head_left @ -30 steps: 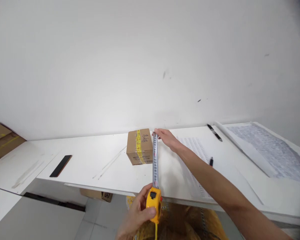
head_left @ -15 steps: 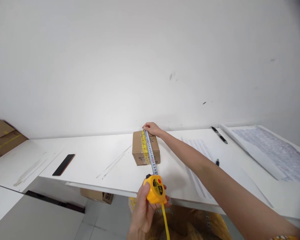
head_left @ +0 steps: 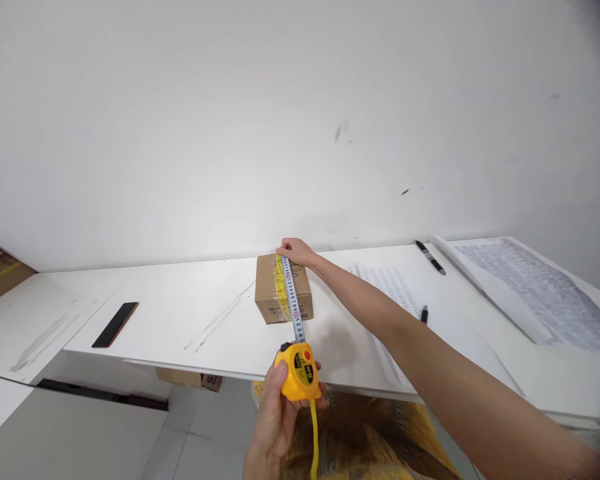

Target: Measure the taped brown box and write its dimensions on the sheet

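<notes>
A small cardboard box (head_left: 267,287) with yellow tape across its top sits on the white table near the wall. My left hand (head_left: 275,413) is closed around a yellow tape measure (head_left: 301,371) just in front of the table's edge. Its white blade (head_left: 293,303) runs out over the top of the box, from the near side to the far side. At the box's far edge, my right hand (head_left: 296,250) pinches the blade's end, whose tip the fingers hide. A yellow strap (head_left: 315,440) hangs from the case.
Printed sheets (head_left: 390,287) lie right of the box, partly under my right forearm, with a pen (head_left: 425,314) on them. Another pen (head_left: 429,258) and a stack of written papers (head_left: 540,287) are farther right. A black flat bar (head_left: 115,325) and cardboard boxes (head_left: 3,277) are at left.
The whole view has shifted slightly, so box, table and hands appear a little farther left and higher. Both hands keep their hold on the tape measure, and the blade still lies across the box.
</notes>
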### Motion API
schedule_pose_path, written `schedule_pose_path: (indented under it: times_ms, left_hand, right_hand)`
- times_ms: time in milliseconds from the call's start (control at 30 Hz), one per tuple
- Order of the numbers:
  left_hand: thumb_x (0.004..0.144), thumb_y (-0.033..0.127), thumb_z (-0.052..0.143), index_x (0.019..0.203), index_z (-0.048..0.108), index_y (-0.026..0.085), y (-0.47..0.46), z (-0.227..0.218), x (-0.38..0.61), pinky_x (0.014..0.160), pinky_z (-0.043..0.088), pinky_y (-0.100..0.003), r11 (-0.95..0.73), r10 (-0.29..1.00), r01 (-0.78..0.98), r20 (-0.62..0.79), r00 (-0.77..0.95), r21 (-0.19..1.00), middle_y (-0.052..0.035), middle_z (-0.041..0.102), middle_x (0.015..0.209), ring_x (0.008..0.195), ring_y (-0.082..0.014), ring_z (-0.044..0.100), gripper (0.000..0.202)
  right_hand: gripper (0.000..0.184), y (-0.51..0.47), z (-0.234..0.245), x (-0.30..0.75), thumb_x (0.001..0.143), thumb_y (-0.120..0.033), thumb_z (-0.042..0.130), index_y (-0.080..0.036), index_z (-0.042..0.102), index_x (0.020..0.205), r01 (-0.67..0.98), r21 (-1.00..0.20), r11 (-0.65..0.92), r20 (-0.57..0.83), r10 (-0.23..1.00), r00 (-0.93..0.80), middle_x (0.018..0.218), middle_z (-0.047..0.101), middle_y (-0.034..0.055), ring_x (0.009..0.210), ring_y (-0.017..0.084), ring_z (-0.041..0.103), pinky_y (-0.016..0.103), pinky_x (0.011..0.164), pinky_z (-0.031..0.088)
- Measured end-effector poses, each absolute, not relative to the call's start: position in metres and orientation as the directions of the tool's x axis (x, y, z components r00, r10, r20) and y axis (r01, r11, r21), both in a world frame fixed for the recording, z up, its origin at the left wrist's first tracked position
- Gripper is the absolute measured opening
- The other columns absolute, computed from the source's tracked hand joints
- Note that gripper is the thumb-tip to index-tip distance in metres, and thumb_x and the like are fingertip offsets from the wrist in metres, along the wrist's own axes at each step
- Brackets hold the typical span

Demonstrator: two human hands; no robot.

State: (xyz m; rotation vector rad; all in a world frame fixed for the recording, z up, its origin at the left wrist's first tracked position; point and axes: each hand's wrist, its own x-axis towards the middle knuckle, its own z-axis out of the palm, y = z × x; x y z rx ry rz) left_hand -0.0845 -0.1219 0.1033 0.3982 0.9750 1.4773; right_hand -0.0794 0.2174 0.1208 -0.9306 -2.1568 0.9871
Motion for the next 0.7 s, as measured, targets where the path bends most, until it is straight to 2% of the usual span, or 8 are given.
schedule_pose_path:
  times_ms: [267, 367, 500, 600, 700]
  left_hand:
    - [0.078, 0.051, 0.075, 0.132, 0.052, 0.019, -0.120, 0.100, -0.081, 0.057, 0.057, -0.030, 0.144, 0.934, -0.558, -0.299, -0.197, 0.817, -0.0113, 0.069, 0.102, 0.076, -0.0226, 0.069, 0.067]
    - [0.075, 0.047, 0.078, 0.136, 0.049, 0.019, -0.121, 0.094, -0.083, 0.051, 0.054, -0.025, 0.155, 0.920, -0.536, -0.319, -0.228, 0.830, -0.0107, 0.068, 0.100, 0.075, -0.0216, 0.068, 0.073]
    - [0.074, 0.049, 0.076, 0.135, 0.051, 0.018, -0.134, 0.094, -0.099, 0.045, 0.049, -0.021, 0.120, 0.929, -0.548, -0.289, -0.232, 0.828, -0.0118, 0.068, 0.099, 0.074, -0.0211, 0.067, 0.073]
    - [0.071, 0.049, 0.077, 0.134, 0.054, 0.016, -0.148, 0.102, -0.123, 0.043, 0.046, -0.019, 0.097, 0.937, -0.498, -0.248, -0.247, 0.862, -0.0127, 0.069, 0.096, 0.069, -0.0197, 0.067, 0.074]
    - [0.070, 0.051, 0.078, 0.136, 0.054, 0.016, -0.156, 0.115, -0.157, 0.040, 0.043, -0.018, 0.063, 0.914, -0.429, -0.225, -0.338, 0.901, -0.0129, 0.071, 0.096, 0.060, -0.0153, 0.063, 0.078]
  right_hand:
    - [0.024, 0.214, 0.117, -0.076, 0.087, -0.039, 0.053, -0.020, 0.051, 0.072, 0.356, -0.809, 0.467, 0.215, 0.800, -0.560, 0.080, 0.065, 0.0020, 0.073, 0.015, 0.053, 0.027, 0.063, 0.034]
    - [0.023, 0.212, 0.121, -0.073, 0.088, -0.036, 0.053, -0.020, 0.051, 0.072, 0.357, -0.805, 0.474, 0.226, 0.801, -0.554, 0.079, 0.065, 0.0029, 0.071, 0.015, 0.052, 0.028, 0.063, 0.033]
    - [0.022, 0.206, 0.141, -0.060, 0.088, -0.032, 0.053, -0.020, 0.049, 0.071, 0.351, -0.802, 0.483, 0.262, 0.813, -0.520, 0.079, 0.064, 0.0039, 0.071, 0.016, 0.050, 0.028, 0.065, 0.033]
    - [0.021, 0.194, 0.158, -0.034, 0.089, -0.034, 0.053, -0.020, 0.048, 0.073, 0.256, -0.821, 0.509, 0.351, 0.806, -0.477, 0.081, 0.064, 0.0032, 0.074, 0.015, 0.051, 0.028, 0.068, 0.035]
    - [0.020, 0.170, 0.165, 0.001, 0.086, -0.035, 0.055, -0.021, 0.049, 0.073, 0.157, -0.841, 0.518, 0.409, 0.798, -0.443, 0.073, 0.058, -0.0005, 0.067, 0.014, 0.047, 0.028, 0.065, 0.034]
